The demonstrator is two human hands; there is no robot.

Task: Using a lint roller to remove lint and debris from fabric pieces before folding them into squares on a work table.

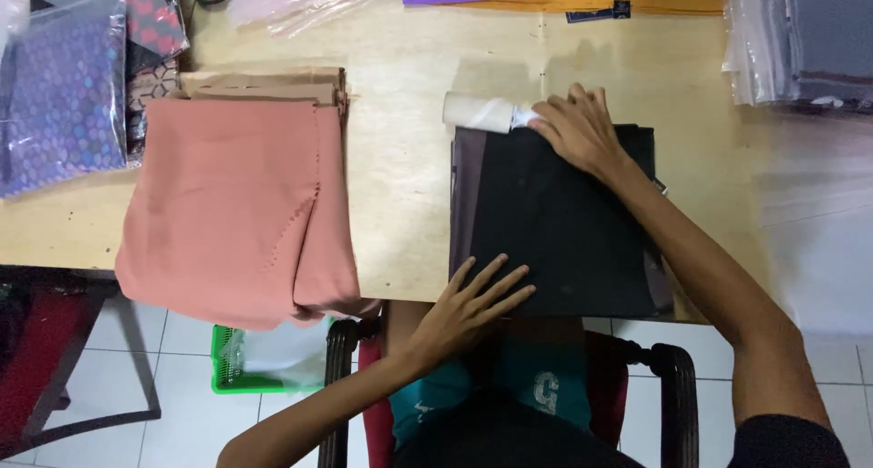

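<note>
The left hand (468, 306) lies flat, fingers spread and gripping nothing, on the near edge of a folded black cloth (555, 222) on the wooden surface (400, 186). The right hand (575, 130) has its grip closed round the handle of a white lint roller (480, 113) at the cloth's far left corner. Rolling seems the step in hand; it probably goes best in straight, overlapping passes, the flat palm keeping the layers from creeping. A folded salmon-pink cloth (238, 209) lies well apart to the left.
</note>
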